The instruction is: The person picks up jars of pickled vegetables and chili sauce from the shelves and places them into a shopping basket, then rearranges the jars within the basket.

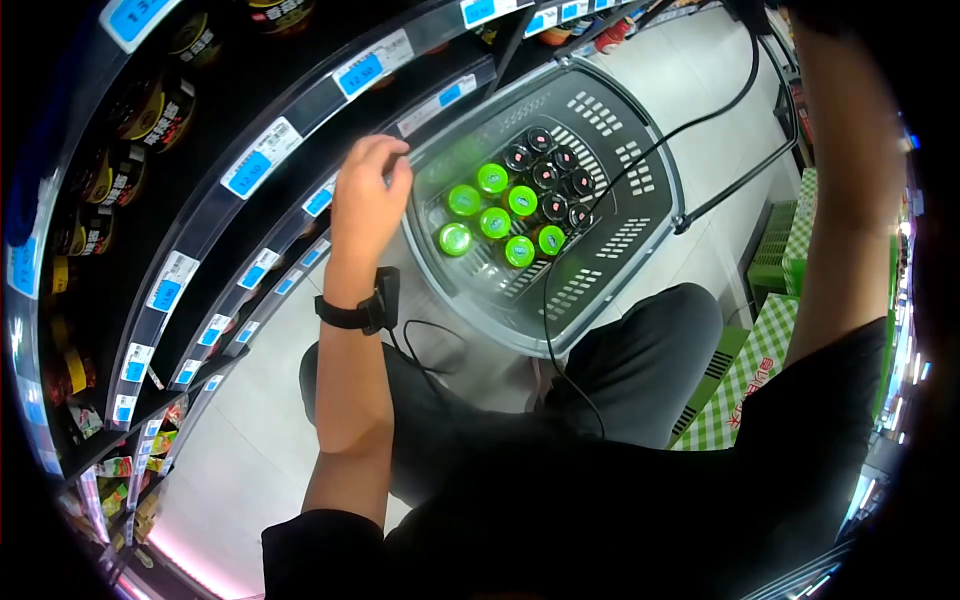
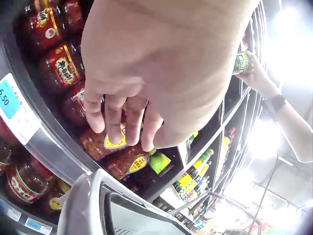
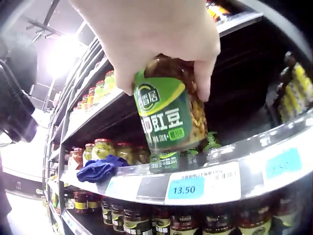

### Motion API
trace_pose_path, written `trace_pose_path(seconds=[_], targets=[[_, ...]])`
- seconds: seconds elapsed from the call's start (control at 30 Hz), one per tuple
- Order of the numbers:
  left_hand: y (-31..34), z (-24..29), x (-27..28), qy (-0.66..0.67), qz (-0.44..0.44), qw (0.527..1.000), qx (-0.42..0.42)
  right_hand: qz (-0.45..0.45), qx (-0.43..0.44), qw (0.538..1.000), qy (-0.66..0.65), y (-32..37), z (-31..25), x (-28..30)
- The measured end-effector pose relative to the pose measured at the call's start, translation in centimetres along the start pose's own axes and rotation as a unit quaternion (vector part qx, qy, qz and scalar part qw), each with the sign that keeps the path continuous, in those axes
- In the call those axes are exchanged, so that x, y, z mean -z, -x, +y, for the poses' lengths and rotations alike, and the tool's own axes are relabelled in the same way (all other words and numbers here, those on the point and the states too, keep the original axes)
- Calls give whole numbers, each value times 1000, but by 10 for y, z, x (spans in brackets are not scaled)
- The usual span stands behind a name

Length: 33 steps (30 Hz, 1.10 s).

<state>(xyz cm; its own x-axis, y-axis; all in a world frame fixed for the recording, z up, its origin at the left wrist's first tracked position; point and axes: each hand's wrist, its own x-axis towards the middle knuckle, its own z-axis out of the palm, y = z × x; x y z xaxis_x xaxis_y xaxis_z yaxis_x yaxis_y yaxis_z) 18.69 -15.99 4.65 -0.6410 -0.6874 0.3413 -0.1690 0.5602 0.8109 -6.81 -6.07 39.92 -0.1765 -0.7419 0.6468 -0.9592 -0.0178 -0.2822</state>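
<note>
My right hand [image 3: 161, 32] grips a glass jar [image 3: 168, 112] by its top; the jar has a green label and brown chunky contents. It is held at a shelf edge, above a smaller green-labelled jar [image 3: 165, 161]. From the left wrist, the same right hand [image 2: 254, 78] shows far off, raised with the jar [image 2: 241, 63]. Nothing is in my left hand [image 1: 368, 195], whose fingers hang loosely curled between the shelves and the grey basket [image 1: 660, 150]. Inside the basket stand several green-lidded jars [image 1: 494, 222] and several black-lidded ones [image 1: 545, 176].
A blue cloth [image 3: 100, 169] lies on the shelf left of the held jar. Price-tagged shelf edges [image 1: 255, 160] curve along my left. A black cable [image 1: 690, 125] runs across the basket. Green crates with checked cloth [image 1: 745, 375] stand at the right.
</note>
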Motion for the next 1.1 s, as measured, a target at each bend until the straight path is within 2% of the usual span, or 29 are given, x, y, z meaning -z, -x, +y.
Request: trace_pose_path(seconds=[0.2,0.33,0.37,0.4,0.47,0.5,0.57,0.6,0.67,0.7,0.73,0.77,0.8,0.83,0.87,0.93,1.03,1.07,1.1], targets=[[-4,27,4,-30,-33,998,-33,110,18,991,-73,96,53,63],[-2,43,-18,-158,-186,969,-27,195,30,974,-109,177,79,83],[-3,52,-32,-235,-272,933,32,213,36,970,-111,196,85,79],[-11,68,-49,-293,-391,868,91,225,40,968,-103,213,87,70],[-15,68,-95,-296,-512,804,60,241,34,969,-42,236,74,46],[-11,43,-121,-327,-558,760,62,260,0,963,-76,251,87,38],[5,-11,-166,-381,-643,661,68,286,-68,949,-115,269,107,26],[4,-6,-165,-396,-655,640,68,298,-60,945,-122,271,120,20],[20,-64,-193,-442,-667,591,98,319,-117,922,-187,275,139,3],[24,-92,-208,-436,-693,554,149,329,-150,907,-215,278,150,-4],[28,-91,-217,-445,-682,559,157,329,-197,894,-233,288,164,-11],[30,-89,-224,-456,-669,563,164,372,-224,851,-296,289,166,-23],[26,-89,-233,-468,-655,569,167,381,-225,859,-256,298,182,-32],[35,-119,-242,-465,-640,566,233,404,-244,824,-313,298,188,-39],[46,-136,-242,-453,-652,566,224,423,-268,785,-365,298,188,-45],[61,-154,-248,-424,-674,570,201,407,-347,788,-306,299,188,-37],[71,-128,-240,-456,-563,639,259,435,-326,771,-332,298,192,-39],[75,-128,-235,-467,-532,655,265,436,-308,771,-346,299,195,-40],[77,-128,-233,-475,-530,650,267,437,-292,771,-360,300,197,-42]])
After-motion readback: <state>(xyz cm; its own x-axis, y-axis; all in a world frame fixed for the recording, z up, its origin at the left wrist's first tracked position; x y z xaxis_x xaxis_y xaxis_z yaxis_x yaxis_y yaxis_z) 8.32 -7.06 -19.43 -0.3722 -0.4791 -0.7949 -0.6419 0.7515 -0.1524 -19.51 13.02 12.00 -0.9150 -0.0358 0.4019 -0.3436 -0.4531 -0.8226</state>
